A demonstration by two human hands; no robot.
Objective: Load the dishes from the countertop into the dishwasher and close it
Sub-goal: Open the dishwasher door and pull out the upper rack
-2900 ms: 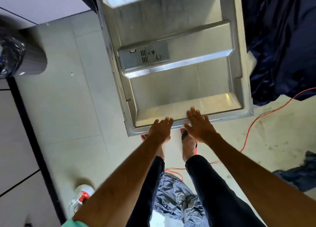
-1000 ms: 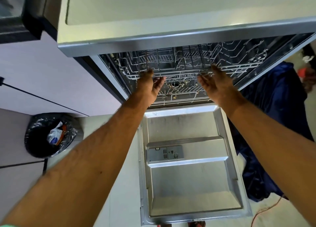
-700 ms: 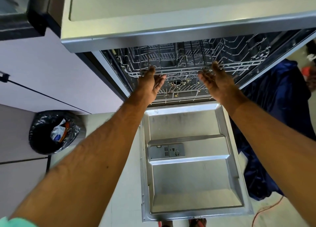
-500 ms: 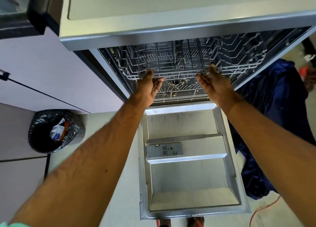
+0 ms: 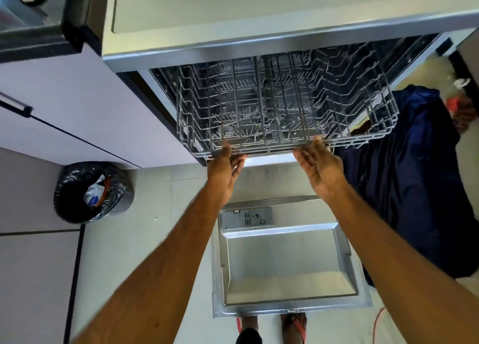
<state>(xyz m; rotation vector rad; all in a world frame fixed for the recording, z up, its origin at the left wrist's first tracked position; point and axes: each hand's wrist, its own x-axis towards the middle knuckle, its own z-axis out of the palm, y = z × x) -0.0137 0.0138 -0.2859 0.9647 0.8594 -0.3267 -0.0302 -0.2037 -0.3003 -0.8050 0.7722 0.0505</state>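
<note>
The dishwasher door (image 5: 285, 266) lies flat and open, its front edge just ahead of the person's feet. The upper rack (image 5: 285, 105) stands extended out of the machine, under the countertop (image 5: 259, 6) edge and above the rear part of the door.

The left hand (image 5: 225, 170) grips the rack's front wire, thumb on top and curled fingers beneath. The right hand (image 5: 320, 170) is apart from it, further along the same wire. Its thumb tip touches the wire and its fingers lie fairly straight below, palm turned inward.

Left of the door, tiled floor (image 5: 145, 214) runs to a bin (image 5: 90, 190) lined with a black bag and holding crumpled wrappers. Right of the door, a dark blue cloth (image 5: 414, 188) lies against the door's side edge, with an orange cable (image 5: 378, 323) near the front corner.

A lower rack shows faintly through the upper rack's wires.
</note>
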